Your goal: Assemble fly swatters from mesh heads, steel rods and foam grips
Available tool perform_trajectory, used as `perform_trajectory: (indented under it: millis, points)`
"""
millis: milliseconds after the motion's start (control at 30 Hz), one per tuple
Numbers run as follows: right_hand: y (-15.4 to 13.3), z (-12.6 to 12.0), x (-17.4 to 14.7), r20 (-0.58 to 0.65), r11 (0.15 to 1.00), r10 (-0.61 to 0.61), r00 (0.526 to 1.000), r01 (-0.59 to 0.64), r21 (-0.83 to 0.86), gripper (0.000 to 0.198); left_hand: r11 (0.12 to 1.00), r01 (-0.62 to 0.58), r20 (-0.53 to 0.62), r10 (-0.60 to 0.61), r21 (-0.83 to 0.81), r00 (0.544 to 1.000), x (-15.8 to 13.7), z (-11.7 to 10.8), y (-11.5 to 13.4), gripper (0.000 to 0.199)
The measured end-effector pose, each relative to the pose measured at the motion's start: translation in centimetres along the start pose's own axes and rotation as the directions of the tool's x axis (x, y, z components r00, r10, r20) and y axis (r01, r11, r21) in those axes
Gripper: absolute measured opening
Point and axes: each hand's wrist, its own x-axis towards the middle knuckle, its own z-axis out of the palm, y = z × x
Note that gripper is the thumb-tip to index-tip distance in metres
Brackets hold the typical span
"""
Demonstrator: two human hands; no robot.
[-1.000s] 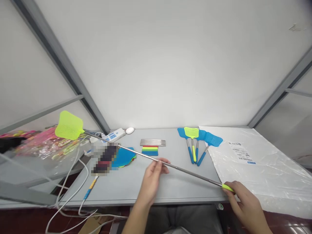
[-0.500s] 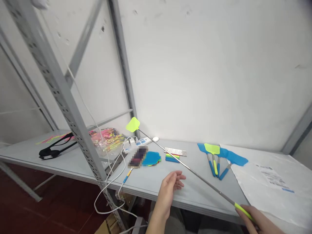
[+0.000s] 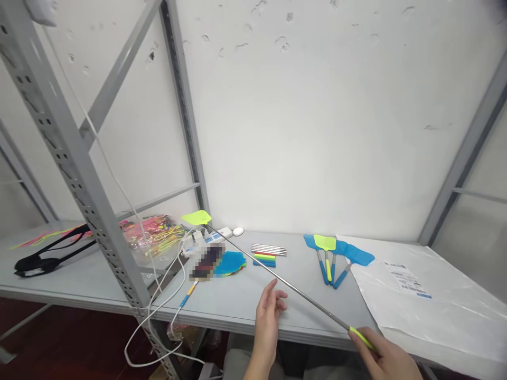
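My right hand (image 3: pixel 380 351) is wrapped round the yellow-green handle of a long telescopic fly swatter (image 3: pixel 303 290). Its metal rod is drawn out and slants up to the left, where the yellow-green head hangs above the power strip. My left hand (image 3: pixel 269 311) is held just below the rod, fingers apart and slightly curled, with nothing in it. Beyond it lie a row of metal rods (image 3: pixel 269 249), several coloured handle tubes (image 3: pixel 264 260) and a stack of loose swatter heads (image 3: pixel 232 263), blue on top. Short blue and yellow-green fly swatters (image 3: pixel 332 256) lie fanned out on the right.
A blurred-out phone (image 3: pixel 207 262) with a charging cable lies by the power strip (image 3: pixel 217 235). White cables hang over the table's front edge beside a grey shelf post (image 3: pixel 83 184). Bagged colourful items (image 3: pixel 154 232), a black strap (image 3: pixel 39 264) and a white sheet (image 3: pixel 415 285) are also there.
The swatter's head has swung lower and turned flatter. My right hand still grips the handle, and my left hand stays open near the rod. The whole view has shifted a little rightward.
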Motion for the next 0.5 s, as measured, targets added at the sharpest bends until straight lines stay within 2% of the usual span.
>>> perform_trajectory:
  millis: [100,267,367,500]
  points:
    - [0.1,0.5,-0.1,0.003,1.0,-0.003,1.0,0.003,0.0,0.041,0.996,0.037,0.028,-0.034,-0.084,0.999,0.4,-0.2,-0.1,0.044]
    - [1.2,1.1,-0.6,0.036,0.999,-0.008,0.999,0.007,0.052,0.032,0.976,0.059,-0.009,-0.063,-0.212,0.998,0.6,-0.2,0.0,0.045]
    - [1.8,1.5,-1.0,0.1,0.997,0.011,0.995,-0.019,0.076,0.027,0.982,0.037,-0.056,-0.049,-0.185,0.997,1.0,-0.2,0.0,0.041]
    - [1.6,2.0,-1.1,0.152,0.992,0.096,0.984,-0.107,0.065,0.033,0.993,0.013,-0.097,-0.024,-0.113,0.995,2.5,-0.1,-0.4,0.041]
